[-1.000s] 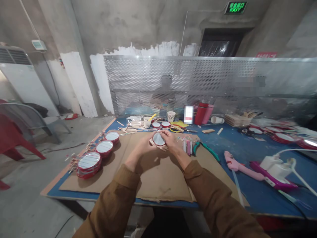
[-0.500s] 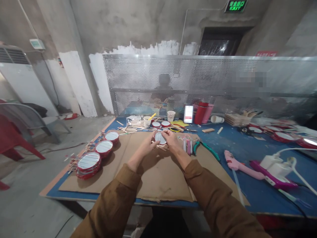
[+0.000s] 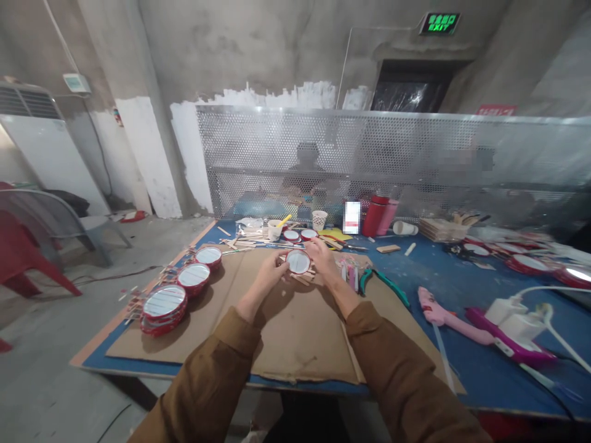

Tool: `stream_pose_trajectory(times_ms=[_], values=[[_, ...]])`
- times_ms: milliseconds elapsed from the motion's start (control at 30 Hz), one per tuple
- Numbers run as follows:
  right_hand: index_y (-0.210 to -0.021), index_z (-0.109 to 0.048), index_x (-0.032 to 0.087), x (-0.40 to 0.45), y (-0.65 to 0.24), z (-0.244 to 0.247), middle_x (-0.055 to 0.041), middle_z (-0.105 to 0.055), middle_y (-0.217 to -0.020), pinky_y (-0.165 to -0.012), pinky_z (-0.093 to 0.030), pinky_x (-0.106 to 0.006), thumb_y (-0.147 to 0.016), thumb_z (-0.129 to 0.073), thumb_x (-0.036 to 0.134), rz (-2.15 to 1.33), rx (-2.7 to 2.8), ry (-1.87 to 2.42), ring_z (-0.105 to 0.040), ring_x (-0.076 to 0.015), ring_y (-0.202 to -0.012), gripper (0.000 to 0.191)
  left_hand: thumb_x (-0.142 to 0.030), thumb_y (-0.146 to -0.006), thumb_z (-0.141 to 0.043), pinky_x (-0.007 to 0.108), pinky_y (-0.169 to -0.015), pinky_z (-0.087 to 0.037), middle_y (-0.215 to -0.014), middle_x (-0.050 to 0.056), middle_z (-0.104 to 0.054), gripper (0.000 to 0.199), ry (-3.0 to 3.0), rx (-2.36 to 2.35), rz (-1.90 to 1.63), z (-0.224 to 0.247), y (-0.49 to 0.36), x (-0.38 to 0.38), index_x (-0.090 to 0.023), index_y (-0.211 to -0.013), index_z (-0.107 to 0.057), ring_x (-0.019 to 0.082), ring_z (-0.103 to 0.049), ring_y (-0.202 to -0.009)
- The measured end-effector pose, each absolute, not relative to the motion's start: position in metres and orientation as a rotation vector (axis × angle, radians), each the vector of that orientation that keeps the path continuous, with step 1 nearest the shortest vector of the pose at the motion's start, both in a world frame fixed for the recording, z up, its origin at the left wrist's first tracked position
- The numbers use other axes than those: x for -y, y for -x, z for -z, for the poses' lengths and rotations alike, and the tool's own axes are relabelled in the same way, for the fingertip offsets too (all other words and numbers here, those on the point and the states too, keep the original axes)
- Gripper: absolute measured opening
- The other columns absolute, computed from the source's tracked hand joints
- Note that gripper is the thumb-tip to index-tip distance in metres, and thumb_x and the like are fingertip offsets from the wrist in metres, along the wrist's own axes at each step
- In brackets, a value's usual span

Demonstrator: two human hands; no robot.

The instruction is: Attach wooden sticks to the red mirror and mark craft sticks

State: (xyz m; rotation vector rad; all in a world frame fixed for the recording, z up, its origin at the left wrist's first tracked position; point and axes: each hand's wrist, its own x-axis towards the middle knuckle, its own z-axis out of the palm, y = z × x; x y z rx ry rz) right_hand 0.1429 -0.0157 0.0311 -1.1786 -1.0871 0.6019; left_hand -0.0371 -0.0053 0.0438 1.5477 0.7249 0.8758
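Both my hands meet over a small round mirror with a red rim (image 3: 298, 261), held just above the cardboard sheet (image 3: 295, 344). My left hand (image 3: 270, 277) grips its left edge, and my right hand (image 3: 323, 261) grips its right edge. Several wooden craft sticks (image 3: 300, 278) lie beneath and beside it, partly hidden by my fingers. To the left, red-rimmed mirrors stand in a stacked pile (image 3: 164, 301) and two smaller piles (image 3: 192, 275) (image 3: 208, 255), with sticks along their outer side.
The blue worktable (image 3: 415, 274) holds green-handled pliers (image 3: 383, 283), a pink glue gun (image 3: 443, 317), a magenta glue gun (image 3: 510, 341), cups and red bottles (image 3: 373, 215). A perforated metal screen (image 3: 360, 154) stands behind it, with a person (image 3: 307, 172) beyond. A red chair (image 3: 23, 252) stands left.
My hands stay on the mirror and have shifted only slightly. The whole view has tilted a little, so the room sits lower in the frame.
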Motion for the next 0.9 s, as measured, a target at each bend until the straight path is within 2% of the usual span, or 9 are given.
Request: stream_pose_trajectory(times_ms=[100, 200, 400, 567, 667, 767, 833, 900], values=[[-0.124, -0.059, 0.018, 0.009, -0.166, -0.027, -0.0146, -0.063, -0.13, -0.107, -0.041, -0.045, -0.075, -0.063, 0.048, -0.347, 1.129, 1.254, -0.054, -0.0286, -0.127, 0.058, -0.014, -0.079, -0.052, 0.022, -0.052, -0.05, -0.063, -0.002, -0.061, 0.049, -1.505, -0.763, -0.903, -0.046, 0.038, 0.008, -0.011, -0.128, -0.052, 0.011, -0.06, -0.052], [-0.129, -0.057, 0.017, 0.002, -0.188, -0.021, -0.016, -0.057, -0.138, -0.116, -0.029, -0.049, -0.072, -0.063, 0.039, -0.277, 1.104, 1.298, -0.045, -0.0295, -0.136, 0.061, -0.014, -0.079, -0.052, 0.022, -0.053, -0.049, -0.066, -0.001, -0.063, 0.047, -1.491, -0.814, -0.931, -0.049, 0.04, 0.01, -0.011, -0.126, -0.053, 0.012, -0.061, -0.053], [-0.134, -0.053, 0.017, -0.006, -0.2, -0.017, -0.0159, -0.06, -0.134, -0.111, -0.039, -0.049, -0.072, -0.059, 0.031, -0.322, 1.075, 1.283, -0.051, -0.0283, -0.131, 0.064, -0.013, -0.079, -0.053, 0.021, -0.05, -0.044, -0.065, 0.0, -0.062, 0.044, -1.496, -0.83, -0.96, -0.051, 0.041, 0.011, -0.01, -0.122, -0.055, 0.012, -0.06, -0.053], [-0.124, -0.058, 0.016, -0.004, -0.201, -0.018, -0.0173, -0.065, -0.126, -0.107, -0.043, -0.048, -0.07, -0.06, 0.031, -0.353, 1.02, 1.27, -0.056, -0.0291, -0.126, 0.057, -0.01, -0.08, -0.051, 0.021, -0.05, -0.044, -0.067, 0.0, -0.06, 0.04, -1.495, -0.878, -0.974, -0.053, 0.041, 0.011, -0.009, -0.12, -0.056, 0.01, -0.058, -0.053], [-0.111, -0.063, 0.018, -0.001, -0.202, -0.019, -0.0147, -0.07, -0.114, -0.099, -0.048, -0.047, -0.069, -0.063, 0.035, -0.364, 0.98, 1.272, -0.063, -0.0289, -0.114, 0.046, -0.011, -0.081, -0.049, 0.021, -0.05, -0.046, -0.068, 0.0, -0.062, 0.042, -1.517, -0.864, -0.967, -0.052, 0.042, 0.01, -0.009, -0.122, -0.055, 0.01, -0.058, -0.052], [-0.096, -0.065, 0.02, 0.001, -0.201, -0.021, -0.0103, -0.074, -0.092, -0.081, -0.056, -0.042, -0.068, -0.063, 0.043, -0.401, 0.948, 1.268, -0.069, -0.0259, -0.09, 0.036, -0.015, -0.081, -0.052, 0.021, -0.05, -0.047, -0.065, -0.001, -0.061, 0.043, -1.501, -0.831, -0.95, -0.049, 0.042, 0.009, -0.01, -0.124, -0.054, 0.01, -0.059, -0.051], [-0.087, -0.065, 0.019, 0.002, -0.199, -0.023, -0.0064, -0.071, -0.075, -0.064, -0.057, -0.036, -0.068, -0.062, 0.05, -0.436, 0.928, 1.266, -0.067, -0.0218, -0.068, 0.035, -0.017, -0.08, -0.054, 0.02, -0.05, -0.046, -0.064, -0.002, -0.061, 0.044, -1.5, -0.805, -0.949, -0.048, 0.042, 0.009, -0.011, -0.124, -0.055, 0.01, -0.059, -0.051], [-0.079, -0.062, 0.02, 0.004, -0.196, -0.026, -0.0008, -0.063, -0.059, -0.048, -0.05, -0.03, -0.068, -0.062, 0.055, -0.462, 0.905, 1.264, -0.058, -0.0163, -0.049, 0.037, -0.017, -0.08, -0.054, 0.019, -0.05, -0.046, -0.067, -0.001, -0.062, 0.043, -1.523, -0.789, -0.958, -0.048, 0.041, 0.008, -0.012, -0.123, -0.056, 0.009, -0.058, -0.051]])
